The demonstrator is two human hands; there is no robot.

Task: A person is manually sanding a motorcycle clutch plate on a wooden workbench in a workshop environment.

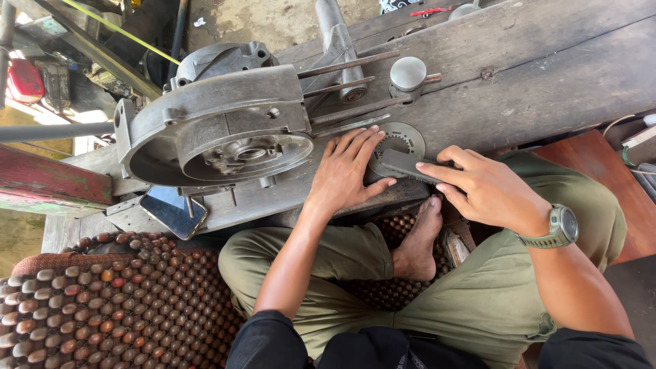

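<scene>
two hands work at the near edge of the wooden bench [547,75], and we see them meet over a round metal plate [403,140] with a ring of holes. our left hand [348,171] lies flat and spread wide on the plate's left side, pressing it to the wood. our right hand [482,188] is closed around the handle of a flat dark file [403,164], whose blade lies across the plate's near part.

just left of the plate, toward the bench's left end, sits a big grey engine casing [219,123], open side up, with long studs pointing right. a piston [408,74] stands further back, past the studs. a phone [171,212] lies at the near left edge under the casing.

we judge the dressing of the plate to be under way: the plate is off the casing, and the piston is not fitted either. we cannot tell how much of the plate's face is already smooth.
</scene>
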